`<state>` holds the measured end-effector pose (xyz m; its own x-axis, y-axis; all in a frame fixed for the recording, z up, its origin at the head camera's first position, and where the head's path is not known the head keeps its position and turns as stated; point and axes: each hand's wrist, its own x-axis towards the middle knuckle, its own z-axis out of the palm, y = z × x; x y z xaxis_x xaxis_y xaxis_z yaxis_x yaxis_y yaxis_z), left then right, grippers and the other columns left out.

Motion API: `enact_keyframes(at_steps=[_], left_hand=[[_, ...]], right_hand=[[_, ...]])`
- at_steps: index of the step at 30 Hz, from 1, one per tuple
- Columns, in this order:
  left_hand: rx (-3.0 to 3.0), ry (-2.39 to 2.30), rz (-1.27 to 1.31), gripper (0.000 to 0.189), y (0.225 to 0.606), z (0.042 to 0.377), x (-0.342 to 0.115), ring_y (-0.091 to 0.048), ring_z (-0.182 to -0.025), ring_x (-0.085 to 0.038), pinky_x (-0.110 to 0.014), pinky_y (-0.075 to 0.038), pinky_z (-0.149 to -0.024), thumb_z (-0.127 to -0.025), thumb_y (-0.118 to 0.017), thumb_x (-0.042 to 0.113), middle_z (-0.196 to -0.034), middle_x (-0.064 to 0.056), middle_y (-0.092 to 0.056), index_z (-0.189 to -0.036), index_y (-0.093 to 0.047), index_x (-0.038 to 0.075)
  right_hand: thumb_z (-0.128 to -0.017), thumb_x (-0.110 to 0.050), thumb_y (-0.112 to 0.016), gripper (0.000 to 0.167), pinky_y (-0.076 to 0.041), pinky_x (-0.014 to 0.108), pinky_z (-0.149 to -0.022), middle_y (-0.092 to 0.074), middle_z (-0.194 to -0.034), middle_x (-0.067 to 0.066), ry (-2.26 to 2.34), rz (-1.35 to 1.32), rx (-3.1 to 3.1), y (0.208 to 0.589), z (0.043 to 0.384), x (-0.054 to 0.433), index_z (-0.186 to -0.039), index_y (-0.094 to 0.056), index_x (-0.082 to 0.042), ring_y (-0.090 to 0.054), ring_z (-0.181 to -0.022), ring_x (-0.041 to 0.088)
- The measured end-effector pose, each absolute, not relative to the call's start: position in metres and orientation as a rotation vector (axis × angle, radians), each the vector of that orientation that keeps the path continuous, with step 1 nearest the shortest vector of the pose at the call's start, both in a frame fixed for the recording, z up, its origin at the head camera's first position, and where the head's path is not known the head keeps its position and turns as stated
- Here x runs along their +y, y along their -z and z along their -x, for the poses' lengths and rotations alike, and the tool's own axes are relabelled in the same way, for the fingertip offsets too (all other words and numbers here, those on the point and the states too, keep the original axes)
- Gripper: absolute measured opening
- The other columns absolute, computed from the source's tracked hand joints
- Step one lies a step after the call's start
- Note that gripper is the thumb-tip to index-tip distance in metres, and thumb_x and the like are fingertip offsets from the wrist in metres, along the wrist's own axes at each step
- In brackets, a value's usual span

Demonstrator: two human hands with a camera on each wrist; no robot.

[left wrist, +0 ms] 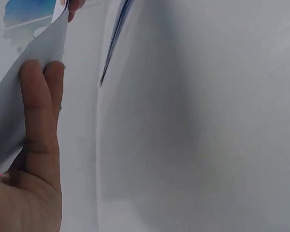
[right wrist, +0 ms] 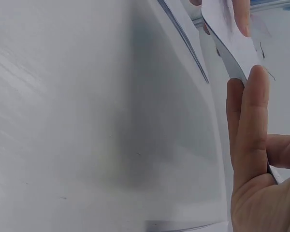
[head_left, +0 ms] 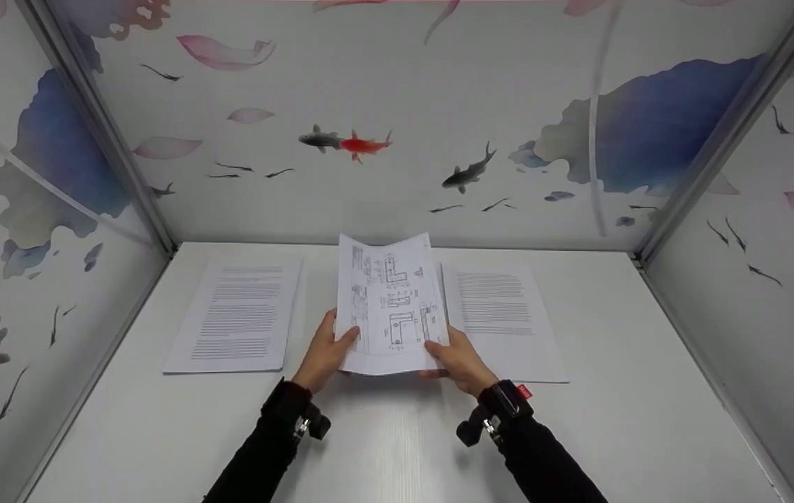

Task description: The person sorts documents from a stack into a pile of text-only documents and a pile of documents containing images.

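Both hands hold up a slightly bowed sheaf of paper (head_left: 386, 279) printed with technical line drawings, tilted above the table. My left hand (head_left: 325, 353) grips its near left edge, thumb on the printed face and fingers behind. On the opposite edge, my right hand (head_left: 465, 362) does likewise, thumb in front. From the left wrist, straight fingers (left wrist: 37, 106) lie against the paper's pale back (left wrist: 41, 46). In the right wrist view, the other hand's fingertips show at the paper's far end, beyond the right hand's fingers (right wrist: 251, 121).
A stack of text pages (head_left: 239, 314) lies on the white table (head_left: 397, 447) to the left. Another set of text pages (head_left: 501, 328) lies to the right, partly behind the held paper. Panels printed with fish and petals (head_left: 397, 84) wall the table at back and sides.
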<state>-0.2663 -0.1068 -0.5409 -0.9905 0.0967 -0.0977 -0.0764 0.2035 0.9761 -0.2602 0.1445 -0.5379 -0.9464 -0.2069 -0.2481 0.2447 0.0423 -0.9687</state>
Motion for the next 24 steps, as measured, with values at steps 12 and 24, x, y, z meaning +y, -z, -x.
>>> enact_keyframes(at_steps=[12,24], left_hand=[[2.377,-1.755,0.068,0.027,0.551,0.261,-0.122,-0.045,-0.048,-0.010,-0.022,-0.034,-0.043,-0.101,-0.047,0.010,-0.087,-0.006,-0.059,-0.127,-0.048,0.003],[2.632,-1.362,0.112,0.037,0.556,0.263,-0.120,-0.064,-0.085,-0.024,-0.035,-0.052,-0.074,-0.097,-0.047,0.007,-0.110,-0.021,-0.063,-0.131,-0.045,-0.007]], right_hand=[[-0.100,0.000,-0.044,0.041,-0.058,0.039,-0.081,-0.060,-0.124,0.022,2.026,-0.116,1.879,0.548,0.262,0.130,-0.141,-0.041,0.001,-0.069,-0.097,0.023],[-0.101,-0.017,-0.052,0.056,-0.057,0.038,-0.086,-0.036,-0.148,0.029,1.844,-0.290,2.015,0.551,0.258,0.132,-0.147,-0.032,0.006,-0.050,-0.127,0.038]])
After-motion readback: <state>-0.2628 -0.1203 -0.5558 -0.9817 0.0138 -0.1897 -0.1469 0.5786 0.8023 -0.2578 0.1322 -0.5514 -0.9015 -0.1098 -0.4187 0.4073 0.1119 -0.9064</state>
